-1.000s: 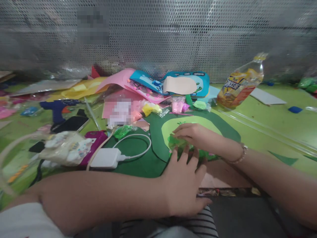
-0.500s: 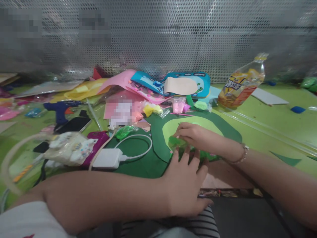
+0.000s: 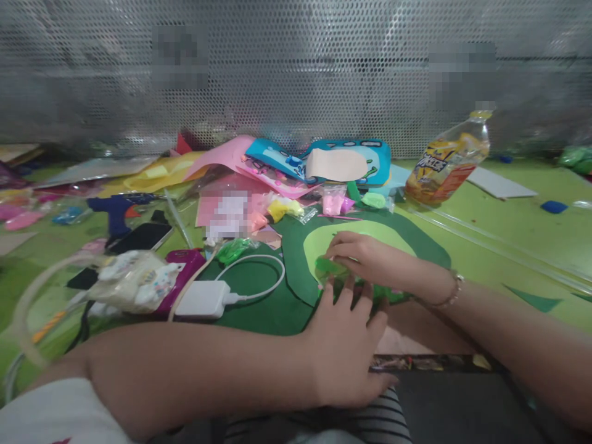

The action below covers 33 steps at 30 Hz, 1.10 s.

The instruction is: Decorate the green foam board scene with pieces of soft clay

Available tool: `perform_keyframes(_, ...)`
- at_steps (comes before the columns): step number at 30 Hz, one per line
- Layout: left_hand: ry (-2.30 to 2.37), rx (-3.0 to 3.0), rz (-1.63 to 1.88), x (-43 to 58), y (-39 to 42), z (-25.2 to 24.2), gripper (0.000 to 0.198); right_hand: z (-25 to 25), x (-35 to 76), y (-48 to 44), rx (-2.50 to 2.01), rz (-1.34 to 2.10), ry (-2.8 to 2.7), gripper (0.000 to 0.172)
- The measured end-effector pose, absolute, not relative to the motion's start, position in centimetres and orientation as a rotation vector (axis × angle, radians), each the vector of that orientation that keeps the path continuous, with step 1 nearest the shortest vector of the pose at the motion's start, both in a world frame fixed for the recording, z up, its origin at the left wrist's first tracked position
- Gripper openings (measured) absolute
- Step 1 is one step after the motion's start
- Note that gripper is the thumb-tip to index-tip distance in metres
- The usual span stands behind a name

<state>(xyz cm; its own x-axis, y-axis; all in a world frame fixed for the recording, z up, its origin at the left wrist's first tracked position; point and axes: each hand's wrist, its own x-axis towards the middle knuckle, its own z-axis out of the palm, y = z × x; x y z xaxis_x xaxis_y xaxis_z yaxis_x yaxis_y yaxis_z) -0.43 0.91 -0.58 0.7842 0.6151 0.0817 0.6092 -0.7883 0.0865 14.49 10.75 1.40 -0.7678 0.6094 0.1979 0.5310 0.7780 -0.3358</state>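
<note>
My left hand [image 3: 346, 345] lies with its fingers spread over the near edge of a dark green cutout [image 3: 425, 240] with a light green oval [image 3: 383, 233] on it. My right hand [image 3: 370, 256] is bent over the oval, its fingers drawn together and pressing on a bright green piece [image 3: 326, 266] that looks like modelling clay. My fingers hide most of this piece. Around the cutout lie small bags of clay: light green [image 3: 375, 200], pink [image 3: 333, 202], yellow [image 3: 279, 209] and green [image 3: 235, 250].
A tilted bottle [image 3: 448, 163] stands at the back right near a white board [image 3: 502, 183]. On the left are a blue glue gun [image 3: 113, 213], a phone [image 3: 142, 237], a white charger [image 3: 203, 299] with cable and a plastic-wrapped pack [image 3: 134, 280]. A perforated metal screen [image 3: 296, 68] rises behind.
The camera view has shifted slightly. Both hands keep nearly the same place on the cutout, with the right fingers still at the green piece.
</note>
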Motion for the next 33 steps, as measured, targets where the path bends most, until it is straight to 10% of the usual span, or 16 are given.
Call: perform_keyframes(33,1.001,2.919,0.136,-0.32,1.08,-0.39,0.078,1.63,14.89,10.91,-0.741,0.408,-2.782,0.041)
